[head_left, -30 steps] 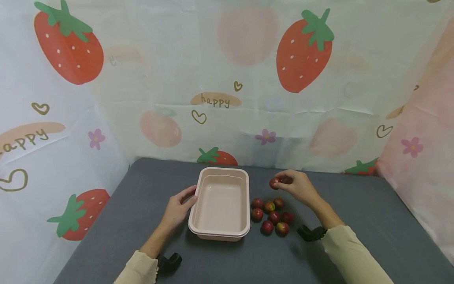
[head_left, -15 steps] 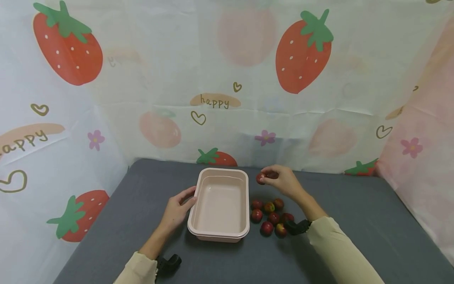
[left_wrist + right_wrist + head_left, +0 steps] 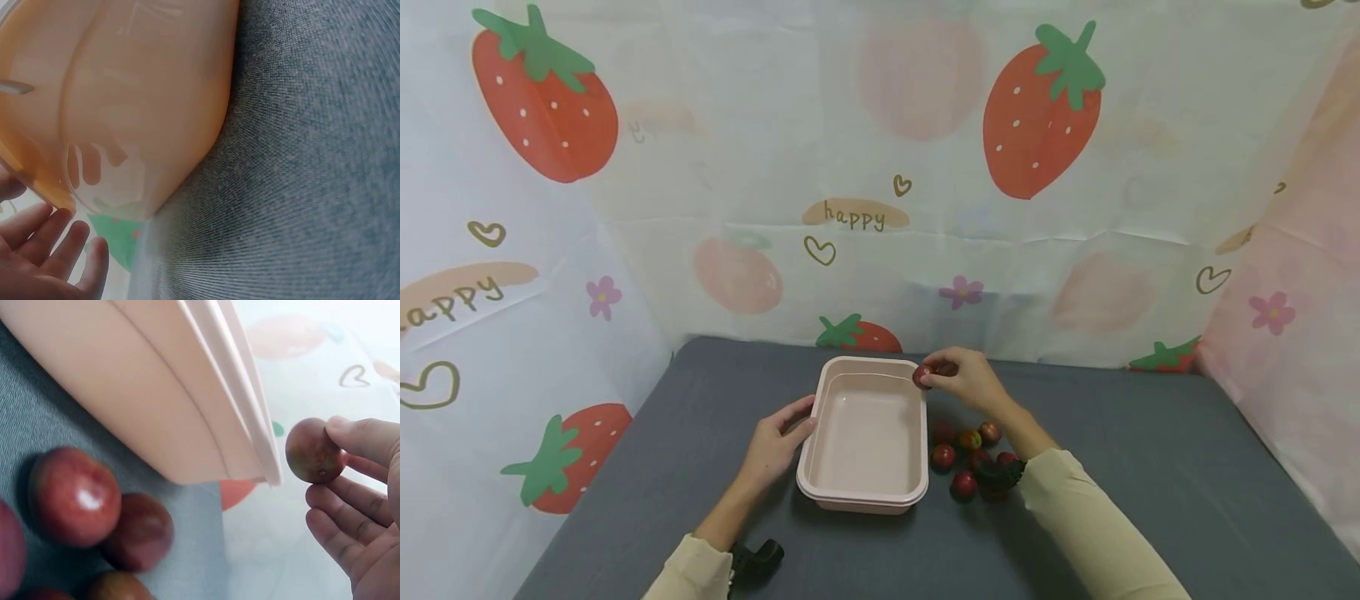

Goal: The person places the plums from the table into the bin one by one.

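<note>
A pale pink plastic box [image 3: 868,487] stands on the grey table, its inside bare in the head view. My left hand [image 3: 777,439] rests at its left rim, with fairly straight fingers [image 3: 72,247] touching the rim's outer side in the left wrist view. Between thumb and fingertips, my right hand [image 3: 972,385] pinches a dark red plum [image 3: 314,452]. In the head view this plum is at the box's far right rim; the right wrist view shows it raised outside the rim. Several more plums [image 3: 943,457] lie right of the box, partly hidden by the right wrist camera.
The grey cloth-covered table [image 3: 1150,467] extends on both sides of the box. Printed curtains [image 3: 880,275] hang along its back and sides. A black wrist camera [image 3: 758,560] sits on the left wrist, and another black camera [image 3: 1000,475] hangs over the loose plums.
My right hand has carried the plum leftward, from above the table beyond the pile to the box's far right rim. My left hand and the box stay in place.
</note>
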Action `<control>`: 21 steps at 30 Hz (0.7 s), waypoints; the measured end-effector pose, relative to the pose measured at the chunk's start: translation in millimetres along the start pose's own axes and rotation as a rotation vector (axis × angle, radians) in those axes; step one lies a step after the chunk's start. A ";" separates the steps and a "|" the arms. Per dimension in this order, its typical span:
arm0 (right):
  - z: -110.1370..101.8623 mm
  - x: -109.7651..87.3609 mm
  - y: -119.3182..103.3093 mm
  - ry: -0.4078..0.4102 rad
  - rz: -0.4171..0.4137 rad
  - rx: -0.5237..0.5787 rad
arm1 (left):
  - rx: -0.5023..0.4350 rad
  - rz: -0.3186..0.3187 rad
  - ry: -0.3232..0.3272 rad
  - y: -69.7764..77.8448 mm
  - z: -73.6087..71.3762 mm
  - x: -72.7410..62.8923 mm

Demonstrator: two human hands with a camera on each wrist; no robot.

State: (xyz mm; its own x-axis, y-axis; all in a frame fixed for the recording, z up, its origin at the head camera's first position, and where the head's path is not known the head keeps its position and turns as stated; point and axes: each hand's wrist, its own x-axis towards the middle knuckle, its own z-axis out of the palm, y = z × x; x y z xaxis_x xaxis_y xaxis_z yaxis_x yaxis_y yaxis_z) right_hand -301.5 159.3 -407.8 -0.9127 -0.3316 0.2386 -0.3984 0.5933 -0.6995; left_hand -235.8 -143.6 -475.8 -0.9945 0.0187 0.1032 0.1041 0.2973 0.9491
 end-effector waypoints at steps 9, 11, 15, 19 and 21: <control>15.8 9.1 -1.2 -0.009 0.022 -0.002 | -0.011 -0.010 0.005 1.3 0.3 -0.9; 17.8 10.2 -1.6 -0.007 0.022 -0.011 | -0.014 -0.010 0.008 1.0 0.3 -0.7; 20.8 12.1 -3.8 0.000 0.017 -0.023 | -0.016 -0.008 0.013 0.7 0.5 -0.6; 23.8 14.2 -5.2 0.009 0.019 -0.029 | -0.017 -0.004 0.013 0.6 1.0 -0.6; 24.9 15.3 -5.6 0.014 0.028 -0.029 | -0.020 -0.003 0.013 0.6 1.4 -0.5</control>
State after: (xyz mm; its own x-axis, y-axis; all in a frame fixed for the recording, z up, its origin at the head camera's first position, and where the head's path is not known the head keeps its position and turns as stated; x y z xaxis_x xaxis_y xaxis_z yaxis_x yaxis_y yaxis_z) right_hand -311.0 132.7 -417.1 -0.9247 -0.3044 0.2288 -0.3750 0.6234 -0.6862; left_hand -235.2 -142.0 -475.7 -0.9946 0.0054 0.1037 0.1010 0.2786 0.9551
